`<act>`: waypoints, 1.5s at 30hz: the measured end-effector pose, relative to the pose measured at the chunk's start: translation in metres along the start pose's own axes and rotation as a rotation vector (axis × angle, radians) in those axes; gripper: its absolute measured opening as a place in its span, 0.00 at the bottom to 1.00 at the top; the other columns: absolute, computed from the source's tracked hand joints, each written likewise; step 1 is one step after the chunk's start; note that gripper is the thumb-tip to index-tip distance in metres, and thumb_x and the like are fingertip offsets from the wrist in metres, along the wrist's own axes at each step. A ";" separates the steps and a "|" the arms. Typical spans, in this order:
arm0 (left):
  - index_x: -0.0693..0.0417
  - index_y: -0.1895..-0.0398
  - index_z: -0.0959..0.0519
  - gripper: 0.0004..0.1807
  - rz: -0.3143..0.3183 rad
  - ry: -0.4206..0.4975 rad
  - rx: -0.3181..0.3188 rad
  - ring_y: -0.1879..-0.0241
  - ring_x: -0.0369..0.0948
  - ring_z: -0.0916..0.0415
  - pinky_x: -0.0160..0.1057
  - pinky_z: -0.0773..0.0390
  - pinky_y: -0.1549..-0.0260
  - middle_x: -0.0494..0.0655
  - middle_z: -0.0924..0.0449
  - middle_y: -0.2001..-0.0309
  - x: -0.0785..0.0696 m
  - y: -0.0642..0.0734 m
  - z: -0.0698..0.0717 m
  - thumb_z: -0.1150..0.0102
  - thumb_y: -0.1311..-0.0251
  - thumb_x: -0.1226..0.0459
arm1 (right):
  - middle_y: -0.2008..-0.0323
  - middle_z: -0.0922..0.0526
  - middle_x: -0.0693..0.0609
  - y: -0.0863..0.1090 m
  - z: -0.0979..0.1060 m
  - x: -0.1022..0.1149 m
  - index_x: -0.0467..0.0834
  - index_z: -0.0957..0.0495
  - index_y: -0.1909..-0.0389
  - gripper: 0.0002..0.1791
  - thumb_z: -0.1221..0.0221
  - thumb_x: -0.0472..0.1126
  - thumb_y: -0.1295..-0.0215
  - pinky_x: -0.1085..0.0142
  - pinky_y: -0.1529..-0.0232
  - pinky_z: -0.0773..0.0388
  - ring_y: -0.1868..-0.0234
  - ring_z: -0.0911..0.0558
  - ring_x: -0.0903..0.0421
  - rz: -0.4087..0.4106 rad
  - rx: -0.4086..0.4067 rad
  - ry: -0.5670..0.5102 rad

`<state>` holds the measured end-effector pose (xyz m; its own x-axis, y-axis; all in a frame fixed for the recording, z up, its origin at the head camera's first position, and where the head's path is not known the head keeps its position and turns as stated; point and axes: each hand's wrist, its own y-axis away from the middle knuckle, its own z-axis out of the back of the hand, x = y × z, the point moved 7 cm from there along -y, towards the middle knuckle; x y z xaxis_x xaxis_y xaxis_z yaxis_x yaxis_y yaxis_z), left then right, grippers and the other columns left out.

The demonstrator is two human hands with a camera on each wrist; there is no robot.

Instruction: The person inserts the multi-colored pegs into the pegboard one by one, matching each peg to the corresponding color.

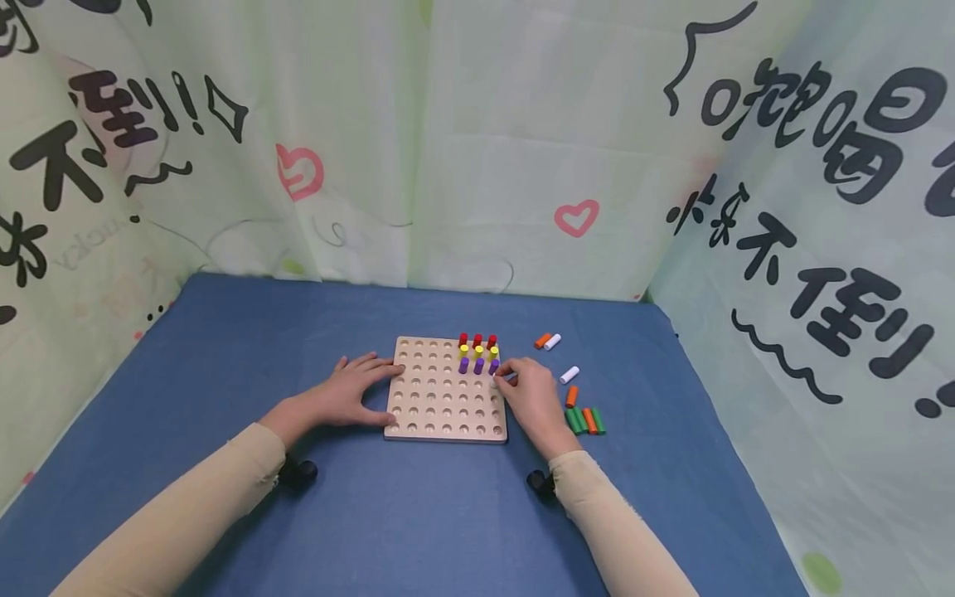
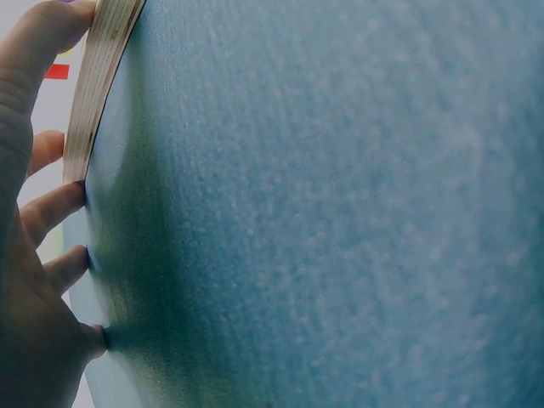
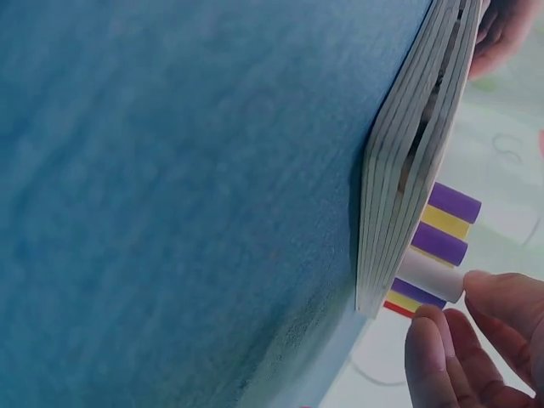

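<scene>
A light wooden pegboard with rows of round holes lies flat on the blue cloth. Short rows of red pegs, yellow pegs and purple pegs stand at its far right. My left hand is spread at the board's left side, its thumb and a finger touching the edge. At the right side my right hand pinches the end of a white peg between thumb and fingertips. That peg stands out from the board just in front of the purple row; whether it is fully seated is hidden.
Right of the board lie loose white pegs, orange pegs and green pegs, some side by side. An orange and a white peg lie farther back. Printed curtains hang around the blue cloth.
</scene>
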<state>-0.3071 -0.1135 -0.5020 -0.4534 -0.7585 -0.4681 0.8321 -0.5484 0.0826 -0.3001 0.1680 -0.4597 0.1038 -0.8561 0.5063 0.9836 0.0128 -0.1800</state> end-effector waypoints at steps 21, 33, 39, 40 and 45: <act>0.44 0.20 0.35 0.49 -0.004 0.010 -0.002 0.19 0.63 0.54 0.77 0.59 0.29 0.56 0.39 0.21 0.002 0.002 0.000 0.32 0.42 0.36 | 0.61 0.14 0.48 -0.001 0.015 -0.012 0.44 0.14 0.60 0.03 0.32 0.39 0.32 0.58 0.57 0.14 0.59 0.15 0.52 0.018 -0.042 0.020; 0.43 0.20 0.36 0.49 0.005 0.016 0.006 0.19 0.62 0.55 0.76 0.61 0.28 0.55 0.41 0.20 0.003 0.001 0.000 0.32 0.42 0.37 | 0.57 0.14 0.45 -0.003 0.027 -0.039 0.43 0.14 0.59 0.05 0.33 0.39 0.31 0.52 0.52 0.17 0.54 0.17 0.48 -0.013 -0.046 0.083; 0.44 0.20 0.36 0.49 -0.001 0.018 0.006 0.19 0.62 0.54 0.76 0.60 0.29 0.56 0.40 0.21 0.002 0.001 -0.001 0.32 0.42 0.37 | 0.54 0.15 0.43 -0.002 0.036 -0.057 0.42 0.14 0.59 0.05 0.34 0.38 0.31 0.49 0.53 0.18 0.54 0.17 0.46 -0.008 -0.065 0.106; 0.44 0.20 0.36 0.49 -0.001 0.020 0.006 0.19 0.62 0.54 0.76 0.60 0.28 0.56 0.40 0.21 0.002 0.000 -0.001 0.32 0.42 0.37 | 0.54 0.15 0.42 -0.002 0.037 -0.061 0.42 0.14 0.59 0.05 0.34 0.38 0.31 0.49 0.53 0.19 0.54 0.17 0.45 -0.008 -0.066 0.108; 0.44 0.20 0.36 0.49 -0.002 0.015 -0.001 0.19 0.62 0.54 0.77 0.60 0.29 0.56 0.40 0.21 0.003 0.000 -0.002 0.32 0.42 0.36 | 0.50 0.18 0.40 -0.005 0.043 -0.075 0.41 0.15 0.56 0.07 0.35 0.39 0.31 0.48 0.52 0.20 0.52 0.18 0.42 -0.021 -0.042 0.131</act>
<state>-0.3078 -0.1150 -0.5048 -0.4504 -0.7519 -0.4815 0.8314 -0.5498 0.0808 -0.3061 0.2546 -0.4610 0.0608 -0.9163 0.3959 0.9781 -0.0245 -0.2069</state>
